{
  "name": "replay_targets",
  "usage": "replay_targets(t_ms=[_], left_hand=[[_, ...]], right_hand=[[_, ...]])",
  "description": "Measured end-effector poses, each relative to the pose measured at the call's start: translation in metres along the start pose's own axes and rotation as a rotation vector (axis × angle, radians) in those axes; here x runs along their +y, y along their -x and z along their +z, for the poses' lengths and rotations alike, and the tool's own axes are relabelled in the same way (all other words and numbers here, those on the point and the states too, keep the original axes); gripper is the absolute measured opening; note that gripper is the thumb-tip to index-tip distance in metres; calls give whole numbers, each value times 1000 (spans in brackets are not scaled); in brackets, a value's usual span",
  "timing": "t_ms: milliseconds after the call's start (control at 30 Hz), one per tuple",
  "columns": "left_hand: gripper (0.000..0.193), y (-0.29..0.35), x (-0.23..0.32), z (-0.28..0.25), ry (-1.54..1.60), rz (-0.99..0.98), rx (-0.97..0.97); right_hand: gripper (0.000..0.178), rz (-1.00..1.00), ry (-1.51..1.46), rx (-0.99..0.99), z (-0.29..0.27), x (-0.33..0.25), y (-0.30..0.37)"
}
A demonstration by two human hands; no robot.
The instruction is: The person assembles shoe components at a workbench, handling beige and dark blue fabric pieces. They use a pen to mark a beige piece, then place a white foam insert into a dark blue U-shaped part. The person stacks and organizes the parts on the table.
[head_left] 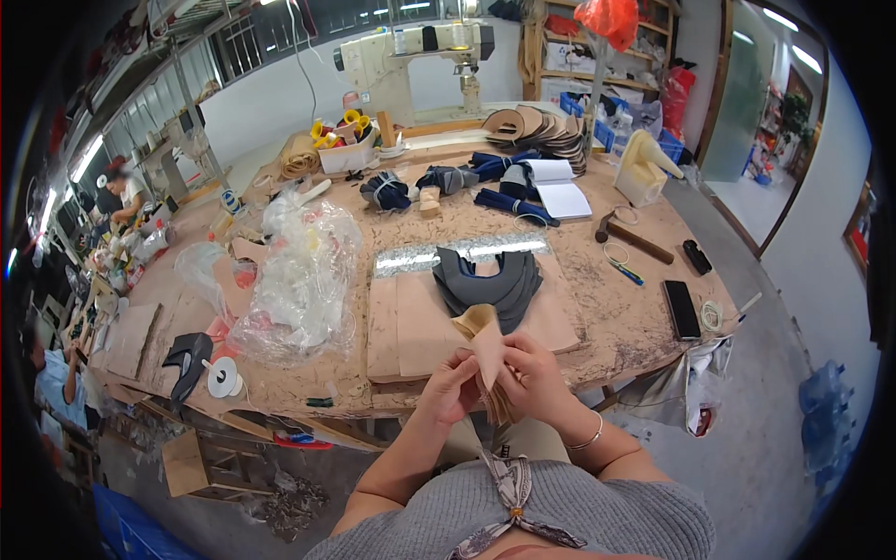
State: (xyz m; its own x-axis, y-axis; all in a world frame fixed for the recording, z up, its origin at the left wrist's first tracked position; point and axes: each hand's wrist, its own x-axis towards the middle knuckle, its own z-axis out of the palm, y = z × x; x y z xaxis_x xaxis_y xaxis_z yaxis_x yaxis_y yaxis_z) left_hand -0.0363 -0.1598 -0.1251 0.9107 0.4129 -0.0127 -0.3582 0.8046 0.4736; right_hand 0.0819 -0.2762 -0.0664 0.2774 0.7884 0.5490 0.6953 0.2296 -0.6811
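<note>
Your left hand (450, 385) and right hand (539, 378) were nearly closed, fingertips pinching the beige pieces (488, 351) between them, just in front of the dark grey stack (511, 299) on the surface (630, 299). Handling them well probably called for light, even pressure, with edges lined up and no creasing.

I remotely view the workbench (607, 322): near centre, cut pieces (487, 353) between left hand (452, 385) and right hand (534, 375); just beyond, curved pieces (504, 297) on flat sheets (420, 327). Left, a plastic bag (303, 280); right, a hammer (641, 242), with a phone (682, 310) nearer. Far side, a notebook (563, 199); behind, a sewing machine (378, 79).
</note>
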Motion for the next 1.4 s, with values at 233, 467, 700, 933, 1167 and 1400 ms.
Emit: replay_targets(t_ms=[233, 467, 700, 933, 1167, 1400], left_hand=[[11, 6, -8, 18, -426, 298, 122], [13, 10, -7, 18, -584, 340, 167], [15, 15, -9, 21, -788, 403, 186], [17, 13, -23, 19, -872, 528, 288], [35, 7, -10, 22, -625, 435, 170], [35, 9, 6, 8, -429, 492, 145]], right_hand=[[34, 105, -223, -74, -14, -6, 0], [29, 194, -314, -130, -15, 4, 2], [31, -33, -12, 20, -1, 3, 7], [37, -68, 172, 35, 13, 4, 10], [33, 389, -687, 23, 2, 25, -4], [15, 455, -550, 81, -27, 68, -10]])
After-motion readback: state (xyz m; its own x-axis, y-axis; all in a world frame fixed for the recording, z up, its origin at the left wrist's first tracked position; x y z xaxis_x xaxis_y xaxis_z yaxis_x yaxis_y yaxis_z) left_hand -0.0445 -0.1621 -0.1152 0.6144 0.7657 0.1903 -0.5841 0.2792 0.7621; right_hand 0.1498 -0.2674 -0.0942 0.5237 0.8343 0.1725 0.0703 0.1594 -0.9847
